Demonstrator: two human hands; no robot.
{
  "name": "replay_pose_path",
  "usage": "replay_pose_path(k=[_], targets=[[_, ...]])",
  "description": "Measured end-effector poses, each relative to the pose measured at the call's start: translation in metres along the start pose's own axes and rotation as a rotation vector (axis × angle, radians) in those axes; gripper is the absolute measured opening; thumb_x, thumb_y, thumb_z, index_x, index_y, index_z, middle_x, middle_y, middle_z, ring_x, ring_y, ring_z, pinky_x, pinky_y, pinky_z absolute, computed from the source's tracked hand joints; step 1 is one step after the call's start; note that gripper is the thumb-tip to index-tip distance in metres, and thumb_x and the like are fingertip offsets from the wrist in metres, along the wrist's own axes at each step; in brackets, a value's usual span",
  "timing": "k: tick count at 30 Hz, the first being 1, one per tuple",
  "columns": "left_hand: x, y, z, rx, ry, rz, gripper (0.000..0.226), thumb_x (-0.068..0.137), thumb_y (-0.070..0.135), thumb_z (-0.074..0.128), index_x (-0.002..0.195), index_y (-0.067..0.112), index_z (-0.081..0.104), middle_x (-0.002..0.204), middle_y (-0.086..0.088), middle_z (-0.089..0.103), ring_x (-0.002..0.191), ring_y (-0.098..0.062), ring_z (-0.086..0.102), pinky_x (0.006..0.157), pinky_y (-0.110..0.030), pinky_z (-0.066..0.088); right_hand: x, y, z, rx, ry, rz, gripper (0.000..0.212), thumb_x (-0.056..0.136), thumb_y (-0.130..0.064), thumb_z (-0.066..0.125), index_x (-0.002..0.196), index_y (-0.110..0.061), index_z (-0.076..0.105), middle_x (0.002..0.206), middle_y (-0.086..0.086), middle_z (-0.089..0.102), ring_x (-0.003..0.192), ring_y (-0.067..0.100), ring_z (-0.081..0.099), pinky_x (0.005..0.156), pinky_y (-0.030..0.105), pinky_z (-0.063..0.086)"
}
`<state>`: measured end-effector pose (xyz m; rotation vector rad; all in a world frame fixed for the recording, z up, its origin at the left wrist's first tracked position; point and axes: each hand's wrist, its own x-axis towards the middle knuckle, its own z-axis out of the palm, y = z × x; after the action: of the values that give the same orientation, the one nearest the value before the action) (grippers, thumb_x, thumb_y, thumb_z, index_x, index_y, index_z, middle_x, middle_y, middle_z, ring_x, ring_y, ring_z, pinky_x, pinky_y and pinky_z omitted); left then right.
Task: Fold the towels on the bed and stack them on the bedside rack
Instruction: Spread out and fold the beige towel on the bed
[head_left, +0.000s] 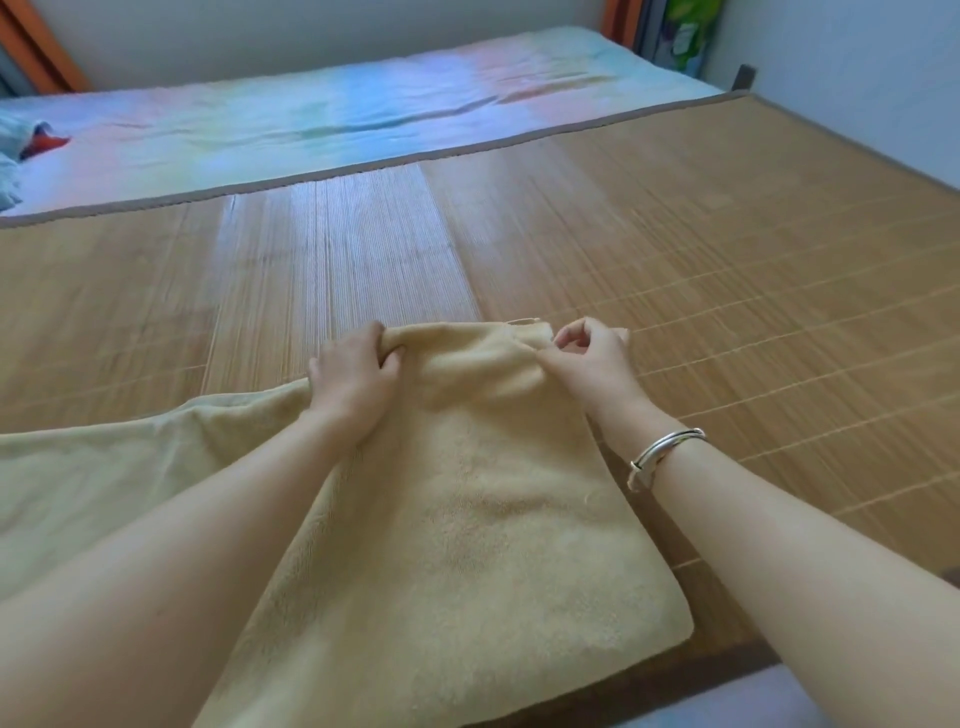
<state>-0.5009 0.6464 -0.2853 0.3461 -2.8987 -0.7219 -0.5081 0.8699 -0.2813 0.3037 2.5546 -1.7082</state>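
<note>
At the far left, a heap of blue cloth (9, 156) with something red in it lay on the pastel sheet (311, 124) at the back of the bed; what it was could not be told. Nearer, the beige towel (467, 519) lay on the bamboo mat (727, 260) that covered the bed's near side, one part trailing off to the left in loose folds and the rest lying flat toward the near edge.

The left hand (353, 384) gripped the towel's far edge, fingers (376, 338) curled over the cloth and thumb tucked beneath a bunched ridge. The towel looked soft, thick and light, a limp plush cloth that would sag wherever it was not held; it was probably best taken by its corners or hemmed edge, both ends at once, so that the fold came down square.

The right hand (592, 358), a silver bangle (667, 452) on its wrist, pinched the far edge near the corner between thumb and forefinger, the other fingers loosely curled above.

No container, and no bedside rack, was in view.
</note>
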Motion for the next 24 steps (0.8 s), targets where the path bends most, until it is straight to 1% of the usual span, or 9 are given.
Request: replay_pose_path(k=[2,5,7,9,13,16,18,21,24], targets=[[-0.003,-0.003,0.004,0.147,-0.023,0.014,0.028,0.093,0.041,0.048,0.111,0.020,0.050,0.116,-0.005,0.054,0.115,-0.032,0.046,0.105,-0.051,0.031,0.005,0.002,0.000,0.091,-0.028,-0.013,0.017,0.082,-0.027,0.066,0.091,-0.017,0.057,0.092,-0.002,0.053,0.083,0.012,0.050,0.073,0.026,0.043],[-0.015,-0.005,0.010,0.308,-0.026,0.063,0.052,0.094,0.041,0.047,0.140,0.021,0.032,0.141,-0.007,0.035,0.132,-0.036,0.029,0.116,-0.055,0.013,0.012,0.008,0.004,0.111,-0.123,0.054,0.013,0.089,-0.024,0.055,0.098,-0.015,0.051,0.079,-0.007,0.046,0.071,0.009,0.042,0.061,0.022,0.034],[-0.025,-0.004,0.012,0.261,-0.005,0.096,0.053,0.095,0.034,0.046,0.143,0.022,0.028,0.143,-0.004,0.029,0.135,-0.035,0.022,0.118,-0.053,0.006,0.016,0.006,0.005,0.195,-0.140,0.076,0.017,0.090,-0.021,0.056,0.105,-0.016,0.048,0.087,-0.006,0.050,0.078,0.008,0.048,0.070,0.024,0.042],[-0.035,0.000,0.011,0.188,-0.009,0.106,0.050,0.096,0.032,0.044,0.142,0.022,0.030,0.144,-0.001,0.031,0.135,-0.033,0.021,0.118,-0.052,0.007,0.019,0.005,0.003,0.325,-0.182,0.087,0.030,0.090,-0.014,0.058,0.116,-0.017,0.042,0.107,-0.002,0.059,0.098,0.013,0.057,0.090,0.032,0.049],[-0.066,0.005,0.008,0.158,-0.107,0.163,0.051,0.096,0.042,0.042,0.144,0.027,0.033,0.153,0.005,0.026,0.141,-0.028,0.018,0.118,-0.051,0.008,0.003,0.009,-0.007,0.289,-0.288,0.075,0.056,0.087,0.001,0.053,0.135,-0.016,0.032,0.139,0.002,0.047,0.123,0.016,0.050,0.106,0.039,0.042],[-0.097,0.005,0.005,0.154,-0.172,0.159,0.053,0.096,0.046,0.041,0.145,0.033,0.030,0.158,0.007,0.019,0.146,-0.023,0.009,0.119,-0.051,0.002,-0.034,0.011,-0.024,0.140,-0.213,0.055,0.050,0.091,-0.015,0.060,0.134,-0.012,0.035,0.127,0.001,0.048,0.106,0.011,0.053,0.085,0.026,0.049],[-0.118,0.003,0.003,0.182,-0.201,0.145,0.056,0.095,0.052,0.036,0.148,0.036,0.026,0.159,0.008,0.014,0.147,-0.022,0.006,0.119,-0.053,0.001,-0.058,0.018,-0.039,-0.092,-0.175,0.092,0.043,0.090,-0.033,0.061,0.122,-0.012,0.041,0.116,0.001,0.051,0.096,0.013,0.054,0.083,0.032,0.052],[-0.149,-0.004,-0.002,0.202,-0.228,0.078,0.062,0.093,0.060,0.031,0.150,0.038,0.019,0.161,0.008,0.005,0.148,-0.023,0.001,0.117,-0.057,-0.001,-0.095,0.029,-0.056,-0.512,-0.368,0.199,0.042,0.089,-0.058,0.048,0.090,-0.015,0.049,0.087,0.000,0.052,0.078,0.016,0.052,0.076,0.037,0.053],[-0.172,-0.010,-0.010,0.252,-0.218,0.002,0.069,0.090,0.067,0.027,0.151,0.040,0.010,0.161,0.007,-0.004,0.148,-0.026,-0.003,0.114,-0.062,-0.001,-0.125,0.039,-0.055,-0.598,-0.407,0.138,0.039,0.094,-0.047,0.045,0.093,-0.010,0.058,0.089,0.003,0.060,0.078,0.020,0.057,0.066,0.031,0.044]])
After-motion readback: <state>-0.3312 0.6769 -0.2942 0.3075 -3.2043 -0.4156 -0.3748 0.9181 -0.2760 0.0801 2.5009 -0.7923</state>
